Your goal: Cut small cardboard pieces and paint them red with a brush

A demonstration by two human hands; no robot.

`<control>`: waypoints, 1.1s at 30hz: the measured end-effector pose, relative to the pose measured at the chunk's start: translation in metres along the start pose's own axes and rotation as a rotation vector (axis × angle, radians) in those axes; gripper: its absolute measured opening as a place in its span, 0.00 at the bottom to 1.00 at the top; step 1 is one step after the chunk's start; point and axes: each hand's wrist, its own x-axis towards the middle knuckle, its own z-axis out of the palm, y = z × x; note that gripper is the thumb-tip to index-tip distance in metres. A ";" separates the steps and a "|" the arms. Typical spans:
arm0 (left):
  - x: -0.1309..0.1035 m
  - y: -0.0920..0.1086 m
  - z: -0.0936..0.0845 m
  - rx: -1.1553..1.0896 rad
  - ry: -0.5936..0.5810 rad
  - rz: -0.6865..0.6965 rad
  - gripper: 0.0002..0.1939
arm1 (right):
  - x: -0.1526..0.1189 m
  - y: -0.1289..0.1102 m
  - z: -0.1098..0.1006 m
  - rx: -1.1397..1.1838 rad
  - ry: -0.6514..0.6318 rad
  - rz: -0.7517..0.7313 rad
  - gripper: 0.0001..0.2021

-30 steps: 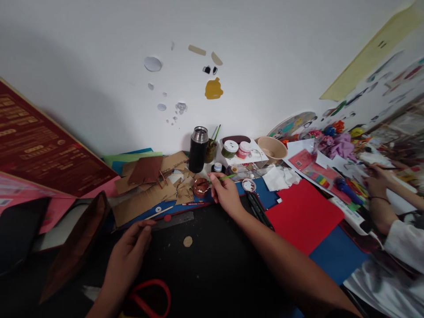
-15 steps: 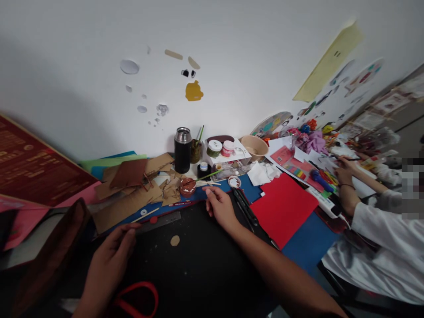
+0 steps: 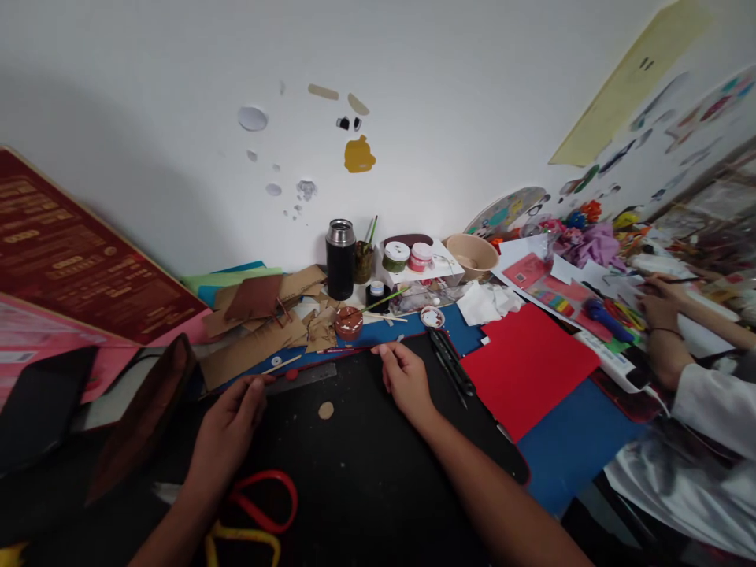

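Note:
My left hand (image 3: 227, 429) is above the dark mat (image 3: 366, 465), its fingers drawn together at the left end of a clear ruler (image 3: 313, 376). Anything between those fingertips is too small to tell. My right hand (image 3: 405, 378) is near the mat's far edge, fingers curled and thumb near the index fingertip; whatever it may pinch cannot be made out. Between the hands lies a small beige disc (image 3: 325, 410). A small red disc (image 3: 291, 374) is by the ruler. Beyond the mat stands a jar of brown paint (image 3: 348, 323) with a green brush (image 3: 383, 300) across it.
Red-handled scissors (image 3: 289, 504) lie near my left forearm. Cardboard scraps (image 3: 253, 346), a black flask (image 3: 341, 264) and a beige bowl (image 3: 472, 253) line the back. Red paper (image 3: 531, 366) and black pens (image 3: 450, 362) lie right. Another person's hands (image 3: 665, 307) are farther right.
The view has shifted, so the table items appear farther right or left-side items show more. Both hands keep nearly the same places over the mat. Yellow scissor handles now show at the bottom.

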 end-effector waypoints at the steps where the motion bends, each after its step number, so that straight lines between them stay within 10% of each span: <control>1: 0.000 -0.001 0.000 0.012 0.003 0.013 0.36 | 0.000 0.000 0.000 0.009 0.001 -0.002 0.25; 14: -0.016 0.034 0.018 0.135 -0.045 0.183 0.32 | 0.000 0.008 -0.001 0.006 -0.026 -0.046 0.23; 33: -0.004 -0.001 0.036 0.044 -0.084 0.163 0.34 | 0.000 0.002 -0.001 0.053 -0.002 0.016 0.25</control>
